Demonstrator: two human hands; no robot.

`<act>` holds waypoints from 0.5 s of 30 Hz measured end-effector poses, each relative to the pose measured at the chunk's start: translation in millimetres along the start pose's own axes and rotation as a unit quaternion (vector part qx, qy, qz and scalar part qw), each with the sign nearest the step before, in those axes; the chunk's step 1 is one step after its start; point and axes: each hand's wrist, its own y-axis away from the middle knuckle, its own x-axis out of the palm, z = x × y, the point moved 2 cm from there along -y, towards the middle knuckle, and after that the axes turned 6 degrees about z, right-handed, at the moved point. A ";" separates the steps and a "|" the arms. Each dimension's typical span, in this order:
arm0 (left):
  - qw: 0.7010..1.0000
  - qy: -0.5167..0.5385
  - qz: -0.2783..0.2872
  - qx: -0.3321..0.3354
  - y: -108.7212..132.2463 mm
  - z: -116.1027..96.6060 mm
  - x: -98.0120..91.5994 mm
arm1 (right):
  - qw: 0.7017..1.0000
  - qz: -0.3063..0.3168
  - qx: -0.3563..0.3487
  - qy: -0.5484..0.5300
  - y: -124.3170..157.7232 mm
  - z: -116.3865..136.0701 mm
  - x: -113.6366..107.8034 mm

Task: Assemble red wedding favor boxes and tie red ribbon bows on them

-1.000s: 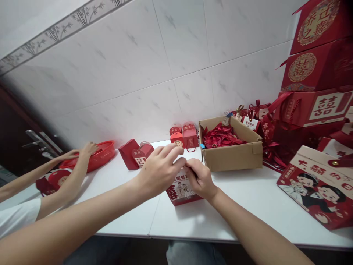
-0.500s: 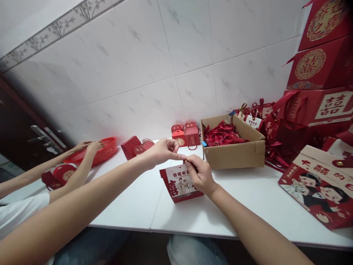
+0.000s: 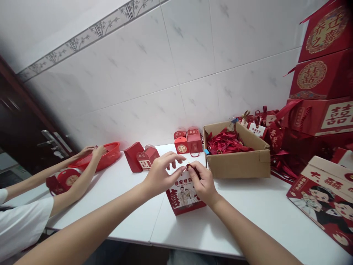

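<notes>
A small red and white gift box with a printed couple and Chinese characters stands on the white table in front of me. Above its top edge, my right hand pinches a dark red strap with a small gold stud. My left hand is beside it on the left, fingers apart and curved, its thumb tip close to the strap. Whether that thumb touches the strap I cannot tell. My right hand covers the box's upper right part.
An open cardboard box full of red ribbons stands behind on the right. Red gift boxes are stacked at far right, above a larger gift bag. On the left, a co-worker's hands are at a red basket.
My left fingers have spread and come away from the pinch at the strap. My right hand still grips it. The whole view has shifted slightly.
</notes>
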 end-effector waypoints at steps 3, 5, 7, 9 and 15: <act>1.000 0.002 -0.018 0.020 0.4 1.7 1.8 | 1.000 0.001 -0.002 -0.004 -0.2 0.8 0.4; 1.000 0.014 -0.003 0.015 0.0 2.8 3.5 | 1.000 0.003 0.000 -0.009 0.3 0.7 0.3; 1.000 0.026 0.008 0.001 -0.5 4.3 4.6 | 1.000 0.006 0.004 -0.015 1.1 0.0 0.2; 0.999 0.034 0.013 -0.004 -0.8 5.7 5.2 | 1.000 0.011 0.006 -0.019 1.8 -1.0 0.1; 0.999 0.037 0.026 0.014 -2.2 6.7 5.7 | 1.000 0.023 -0.005 -0.014 2.9 -1.3 -1.3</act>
